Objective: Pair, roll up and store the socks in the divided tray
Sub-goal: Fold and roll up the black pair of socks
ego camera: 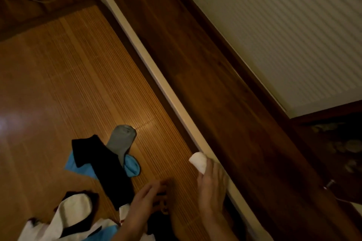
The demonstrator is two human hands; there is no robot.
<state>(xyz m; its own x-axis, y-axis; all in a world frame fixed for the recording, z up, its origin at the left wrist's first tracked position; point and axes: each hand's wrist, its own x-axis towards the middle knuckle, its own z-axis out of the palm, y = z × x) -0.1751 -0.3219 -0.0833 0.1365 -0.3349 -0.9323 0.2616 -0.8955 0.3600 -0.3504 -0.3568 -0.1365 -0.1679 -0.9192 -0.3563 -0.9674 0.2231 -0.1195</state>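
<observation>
Right hand (210,182): gripping rolled white sock (198,161).
Left hand (144,200): loose, apparently empty.
Handling: keep roll squeezed tight until stored; tray unseen.

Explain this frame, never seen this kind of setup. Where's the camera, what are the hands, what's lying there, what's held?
There is no machine here. A person wears one wide-angle camera on the head, so this single picture looks forward and down at their own two bare hands.

The surface is a bamboo mat, with a long pale rail along its right edge. On the mat lie loose socks: a black sock across a grey sock and a blue sock, and a white sock nearer the person.

The right hand grips a rolled white sock beside the rail. The left hand is blurred, with loose fingers over the mat, apparently holding nothing. No divided tray is in view.
</observation>
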